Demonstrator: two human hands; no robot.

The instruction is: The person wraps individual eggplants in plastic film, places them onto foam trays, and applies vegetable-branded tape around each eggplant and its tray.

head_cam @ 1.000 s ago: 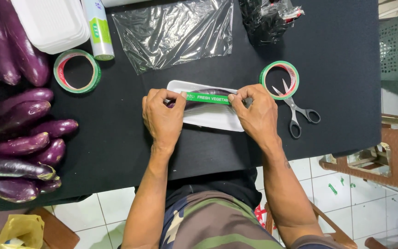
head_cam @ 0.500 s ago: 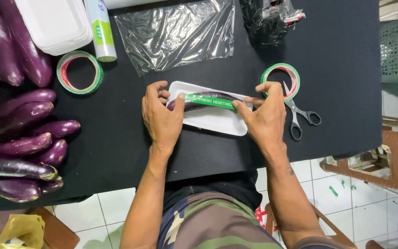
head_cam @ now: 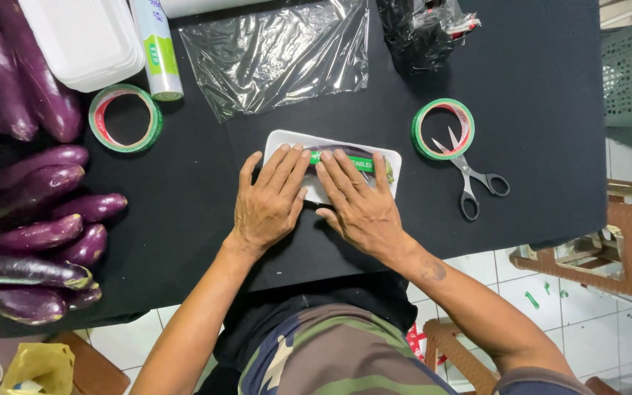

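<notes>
- I see the left hand [head_cam: 268, 201] lying flat, its fingers spread, on the near left part of a white foam tray [head_cam: 287, 143] – palm down, pinching nothing.
- The right hand [head_cam: 356, 201] lies flat as well, fingers together and a little fanned, over the middle and right part of the same tray.
- The tray sits in the middle of the black table [head_cam: 543, 88], just in front of me; an eggplant lies inside it, mostly hidden under the hands, with a green tape strip [head_cam: 360, 162] across the top.
- Risk, as I judge it: the tray is thin foam and light, so too much pressure from both palms could dent or crack the rim.
- Another risk: if a clear film is already over the tray – I cannot tell – it may wrinkle or tear where the fingers drag on it.
- The eggplant skin is glossy and smooth, so it could roll inside the tray if the hands push sideways.
- The scissors [head_cam: 473, 179] lie open just beside the right hand, blades toward the tape roll [head_cam: 442, 129]; a careless sweep of the wrist could hit them.
- A sheet of clear plastic film [head_cam: 279, 55] lies behind the tray, creased and shiny.
- At the left, a pile of long purple eggplants [head_cam: 31, 219], a second tape roll [head_cam: 125, 118] and stacked white trays [head_cam: 82, 36].
</notes>
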